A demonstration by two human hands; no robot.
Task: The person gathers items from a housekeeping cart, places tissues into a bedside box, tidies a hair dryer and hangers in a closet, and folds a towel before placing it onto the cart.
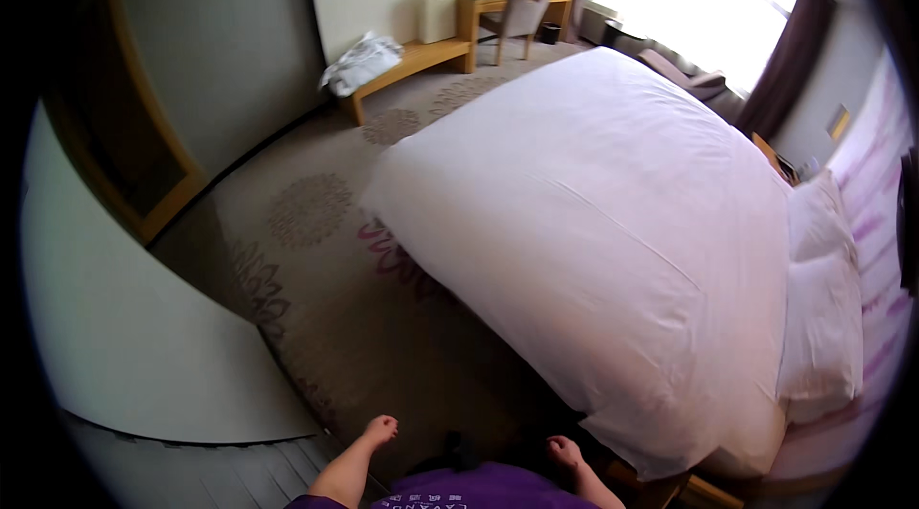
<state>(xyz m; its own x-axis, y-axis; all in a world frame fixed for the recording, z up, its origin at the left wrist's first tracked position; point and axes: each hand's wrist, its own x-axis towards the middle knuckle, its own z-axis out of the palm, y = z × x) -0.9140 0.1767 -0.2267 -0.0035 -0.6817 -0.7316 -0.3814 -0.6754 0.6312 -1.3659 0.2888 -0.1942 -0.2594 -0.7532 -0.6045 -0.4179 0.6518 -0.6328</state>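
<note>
Low in the picture, my left hand (383, 428) hangs over the dark carpet with its fingers curled and nothing visible in it. My right hand (564, 451), also with bent fingers, is beside the near edge of the bed; no object shows in it. A large bed with a white duvet (589, 222) fills the middle and right. The duvet has a few creases, and its near corner hangs down. White pillows (822, 322) lie at the head end on the right. My purple shirt shows at the bottom edge.
A wooden bench (416, 67) holds a crumpled white cloth bundle (364, 62) and a small cream cabinet (438, 15). Beyond are a desk, a chair (523, 13) and a waste bin (551, 33). A pale wall (143, 336) stands at left. Patterned carpet (309, 211) lies alongside the bed.
</note>
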